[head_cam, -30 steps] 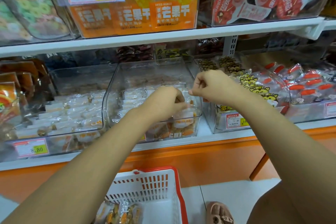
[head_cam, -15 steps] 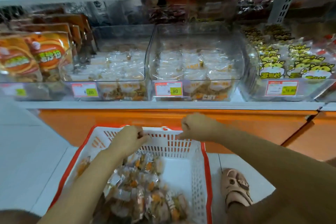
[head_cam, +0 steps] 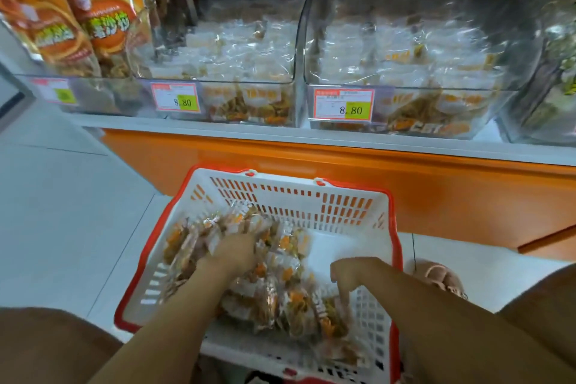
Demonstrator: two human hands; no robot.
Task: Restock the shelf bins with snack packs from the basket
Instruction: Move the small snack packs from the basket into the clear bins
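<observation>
A white basket with a red rim (head_cam: 352,215) sits on the floor below the shelf, holding several clear snack packs (head_cam: 280,296) with orange print. My left hand (head_cam: 232,254) is pressed down into the pile, fingers buried among the packs. My right hand (head_cam: 352,274) reaches into the pile's right side, fingertips curled onto a pack. Whether either hand has closed a grip is hidden. Two clear shelf bins (head_cam: 243,72) (head_cam: 405,65), each tagged 8.80, hold similar packs.
Orange snack bags (head_cam: 93,22) stand in the bin at the left. An orange shelf base (head_cam: 343,171) runs behind the basket. My sandalled foot (head_cam: 436,277) is on the white tiled floor just right of the basket. My knees frame the bottom corners.
Both hands have dropped from the middle bin down past the basket's far rim into the snack packs. The view has tilted down toward the basket.
</observation>
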